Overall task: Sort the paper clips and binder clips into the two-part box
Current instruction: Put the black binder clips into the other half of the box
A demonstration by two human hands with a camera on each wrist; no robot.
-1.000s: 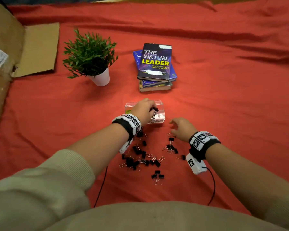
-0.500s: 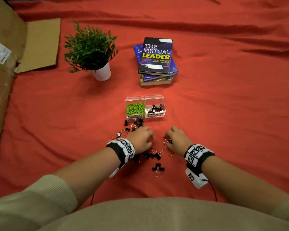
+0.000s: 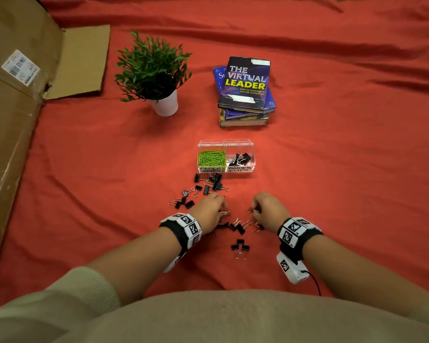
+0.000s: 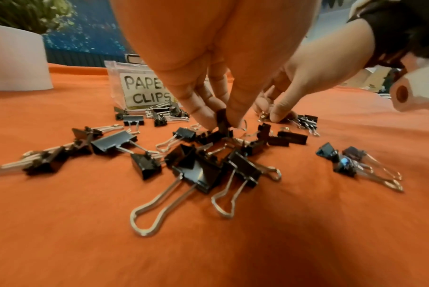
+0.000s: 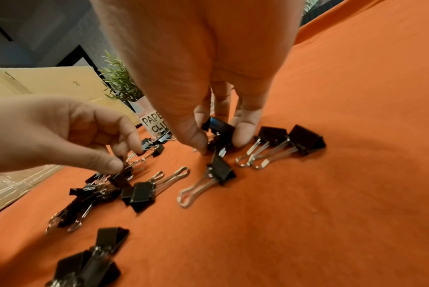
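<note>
The binder clips (image 3: 211, 184) are small black ones with silver wire handles, scattered loose on the red cloth (image 3: 332, 169) just in front of the two-part box (image 3: 226, 155), some tangled in little heaps, a few lying singly. The box is clear plastic with two compartments side by side: the left one, labelled PAPER CLIPS, is filled with bright green paper clips (image 3: 211, 158), and the right one, labelled BINDER CLIPS, has a handful of black binder clips (image 3: 240, 158) in it already.

One black clip (image 4: 221, 120) is pinched upright between the thumb and fingertips of the left hand (image 3: 209, 211), right in the middle of the pile. Another clip (image 5: 219, 126) is gripped by the curled thumb and fingers of the right hand (image 3: 270, 210), low against the cloth, with two more clips (image 5: 289, 142) lying just beside it. The hands are near each other, well short of the box.

Further back, a potted plant (image 3: 154, 73) in a white pot and a stack of books (image 3: 245, 92) can be seen, with a cardboard box (image 3: 13, 120) off to the left
</note>
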